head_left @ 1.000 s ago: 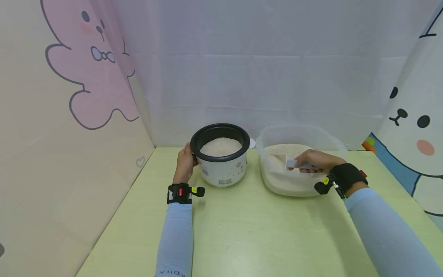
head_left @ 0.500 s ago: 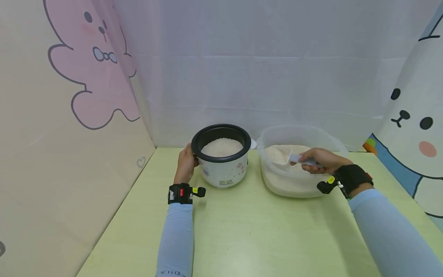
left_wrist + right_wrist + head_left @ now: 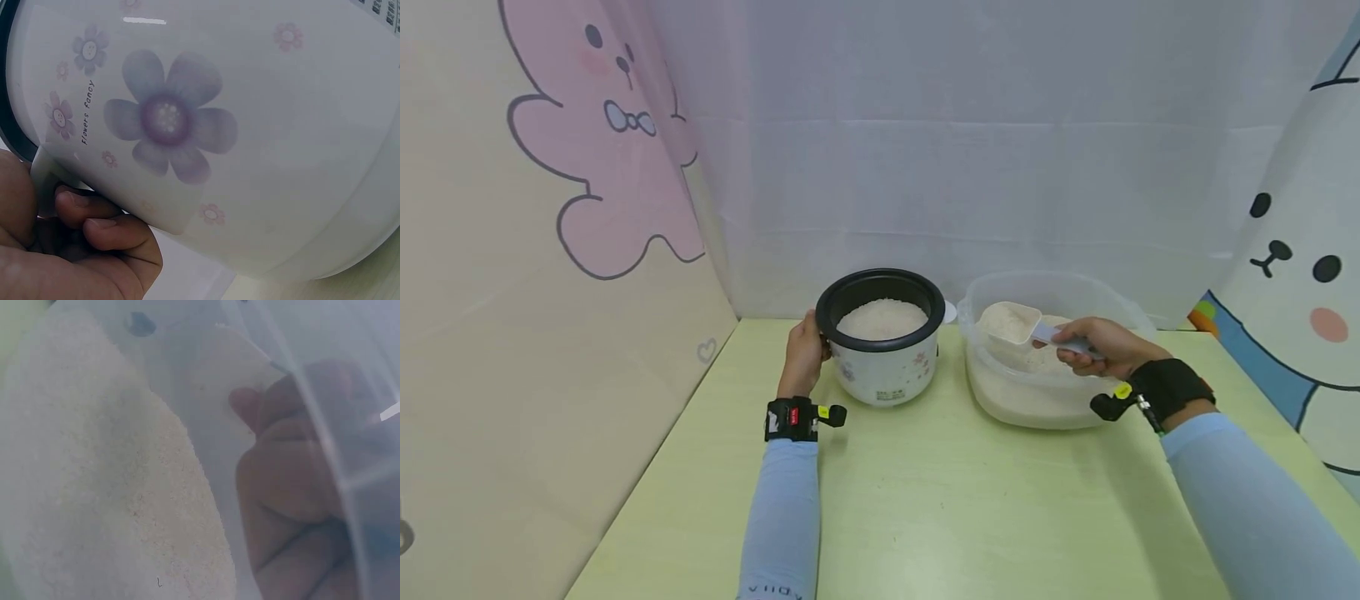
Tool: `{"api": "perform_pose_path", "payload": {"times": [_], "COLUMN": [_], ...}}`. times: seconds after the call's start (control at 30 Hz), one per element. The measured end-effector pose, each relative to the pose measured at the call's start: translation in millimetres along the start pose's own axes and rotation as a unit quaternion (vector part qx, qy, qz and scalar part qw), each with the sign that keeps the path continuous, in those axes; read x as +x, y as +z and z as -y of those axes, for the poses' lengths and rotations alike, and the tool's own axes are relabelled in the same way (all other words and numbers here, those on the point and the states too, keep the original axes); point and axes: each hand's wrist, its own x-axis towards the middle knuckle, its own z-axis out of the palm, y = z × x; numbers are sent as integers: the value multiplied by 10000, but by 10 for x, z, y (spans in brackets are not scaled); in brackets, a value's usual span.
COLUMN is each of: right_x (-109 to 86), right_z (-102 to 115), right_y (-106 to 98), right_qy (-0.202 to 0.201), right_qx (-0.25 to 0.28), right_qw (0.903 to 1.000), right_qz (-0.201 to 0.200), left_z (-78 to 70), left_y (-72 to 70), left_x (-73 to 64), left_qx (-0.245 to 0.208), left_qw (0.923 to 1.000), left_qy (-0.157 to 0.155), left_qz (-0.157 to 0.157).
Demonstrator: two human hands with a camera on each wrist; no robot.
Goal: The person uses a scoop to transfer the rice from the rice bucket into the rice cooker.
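Left fingers (image 3: 119, 232) grip cooker (image 3: 883, 375) | right fingers (image 3: 1078, 360) hold scoop (image 3: 1042, 333) | tub (image 3: 1030, 404) beside cooker, curtain (image 3: 925, 183) behind

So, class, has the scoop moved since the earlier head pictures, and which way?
Yes: in the head view, the scoop has moved up, judged against the tub.

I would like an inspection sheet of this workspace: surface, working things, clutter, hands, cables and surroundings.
Surface: light green table, few dark specks.
Job's things: rice cooker, lid off, rice inside; translucent tub holding rice; scoop with rice, over the tub's rice.
Clutter: nothing seen.
Hands: left hand grips the cooker's side handle; right hand holds the scoop's handle.
Cables: none certain; thin piece at right wristband unclear.
Surroundings: whitish curtain behind; cartoon figures either side.
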Motion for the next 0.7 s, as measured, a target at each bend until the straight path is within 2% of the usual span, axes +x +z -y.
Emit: {"api": "perform_pose_path", "payload": {"times": [0.2, 0.37, 0.5, 0.7], "right_x": [-23, -44, -41, 50], "right_z": [0, 61, 112, 214], "right_y": [-6, 29, 94, 254], "right_qy": [-182, -310, -426, -574], "right_qx": [324, 386, 503, 960], "right_qw": [9993, 9985, 9970, 9917], "right_qz": [-68, -252, -401, -637], "left_z": [-3, 4, -7, -1], "left_y": [6, 12, 9, -3], "left_x": [-8, -6, -9, -13], "left_qx": [5, -15, 4, 25], "left_qw": [10000, 10000, 10000, 10000], "left_qy": [-7, 30, 30, -27], "left_qz": [17, 8, -2, -26]}}
